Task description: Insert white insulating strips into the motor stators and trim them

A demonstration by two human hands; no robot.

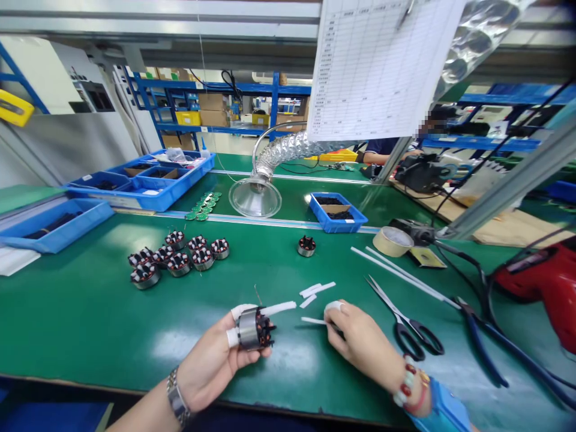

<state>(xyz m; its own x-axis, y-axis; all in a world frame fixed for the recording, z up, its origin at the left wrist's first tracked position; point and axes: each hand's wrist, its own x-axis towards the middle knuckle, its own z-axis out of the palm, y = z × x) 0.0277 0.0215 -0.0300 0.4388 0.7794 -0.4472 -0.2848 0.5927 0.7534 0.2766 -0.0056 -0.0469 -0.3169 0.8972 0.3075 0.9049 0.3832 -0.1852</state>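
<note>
My left hand (220, 360) is closed around a motor stator (249, 329), a silver ring with black prongs and copper windings facing right. A white sleeve piece (279, 308) sticks out from its upper right side, and a thin wire rises above it. Low over the table, my right hand (355, 333) has its fingers curled on one end of a short white tube (314, 321). Its fingertips are partly hidden. Several short white tube pieces (310, 292) lie just beyond. Scissors (405, 324) rest to the right of that hand.
Several wound stators (179, 264) stand at left, a single stator (306, 246) at centre. Behind are green circuit boards (202, 207), a fume hood (255, 198) and a blue bin (337, 213). Long white tubes (400, 273), pliers (481, 342) and tape (393, 241) lie right. A co-worker (382, 150) sits beyond.
</note>
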